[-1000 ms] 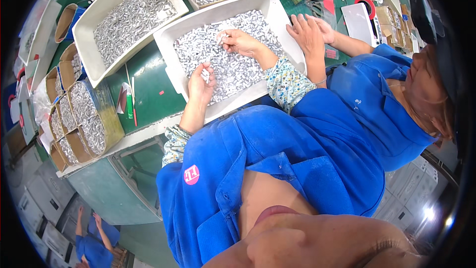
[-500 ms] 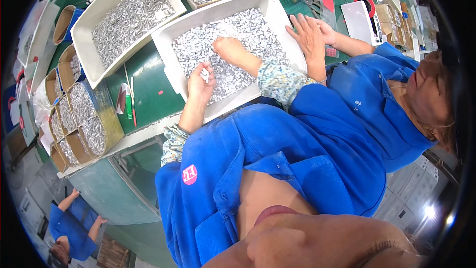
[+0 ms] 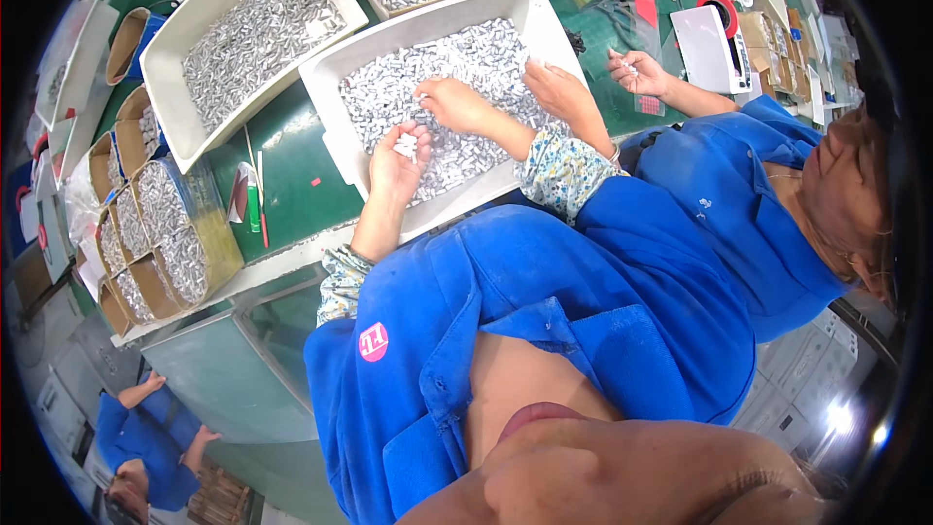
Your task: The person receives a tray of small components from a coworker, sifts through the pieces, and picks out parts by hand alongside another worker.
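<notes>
Noted silvery cylinders (image 3: pixel 457 151) in near white tray (image 3: pixel 542 29); saw more held in cupped left hand (image 3: pixel 394 163) than moments ago, suggesting growing handful; found right hand (image 3: pixel 452 104) apart, at pile, could not tell grip; logged co-worker's hand (image 3: pixel 562 94) newly over tray's right side.

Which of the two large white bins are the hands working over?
The right-hand bin: the person's left hand and right hand are both over its small silvery pieces. The left-hand bin has no hand over it.

Parts (image 3: pixel 447 141) lie in a tray (image 3: pixel 324 80), right of a second tray (image 3: pixel 167 78), on a table (image 3: pixel 309 202).
</notes>
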Demonstrator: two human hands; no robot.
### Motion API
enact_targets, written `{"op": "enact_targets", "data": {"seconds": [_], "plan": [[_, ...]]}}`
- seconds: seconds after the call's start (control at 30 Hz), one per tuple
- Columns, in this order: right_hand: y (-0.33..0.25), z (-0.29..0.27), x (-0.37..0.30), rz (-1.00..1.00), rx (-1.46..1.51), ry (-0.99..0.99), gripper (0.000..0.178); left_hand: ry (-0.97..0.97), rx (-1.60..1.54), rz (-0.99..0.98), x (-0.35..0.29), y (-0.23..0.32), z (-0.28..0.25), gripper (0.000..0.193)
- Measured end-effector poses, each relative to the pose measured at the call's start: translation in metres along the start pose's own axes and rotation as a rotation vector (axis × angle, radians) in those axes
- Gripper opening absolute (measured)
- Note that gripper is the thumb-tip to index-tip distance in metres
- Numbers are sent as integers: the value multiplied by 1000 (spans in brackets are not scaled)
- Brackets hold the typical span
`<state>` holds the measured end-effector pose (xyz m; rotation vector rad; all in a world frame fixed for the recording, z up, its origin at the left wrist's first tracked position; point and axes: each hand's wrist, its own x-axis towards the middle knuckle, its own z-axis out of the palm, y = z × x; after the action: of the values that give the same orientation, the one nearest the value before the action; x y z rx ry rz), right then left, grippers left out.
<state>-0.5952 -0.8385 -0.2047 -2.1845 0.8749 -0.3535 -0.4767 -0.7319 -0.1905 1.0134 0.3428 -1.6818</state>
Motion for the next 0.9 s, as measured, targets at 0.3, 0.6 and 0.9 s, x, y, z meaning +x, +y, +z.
{"op": "enact_targets", "data": {"seconds": [0.3, 0.6, 0.9], "plan": [[-6, -31, 18, 133, 145, -79, 13, -95, -111, 40, 4, 0, -8, 27], [45, -7, 18, 423, -236, 127, 15, -137, -280, 95, -11, 5, 10, 33], [25, 3, 38, 107, -390, 180, 7, -158, -278, 118, -9, 4, 10, 35]]}}
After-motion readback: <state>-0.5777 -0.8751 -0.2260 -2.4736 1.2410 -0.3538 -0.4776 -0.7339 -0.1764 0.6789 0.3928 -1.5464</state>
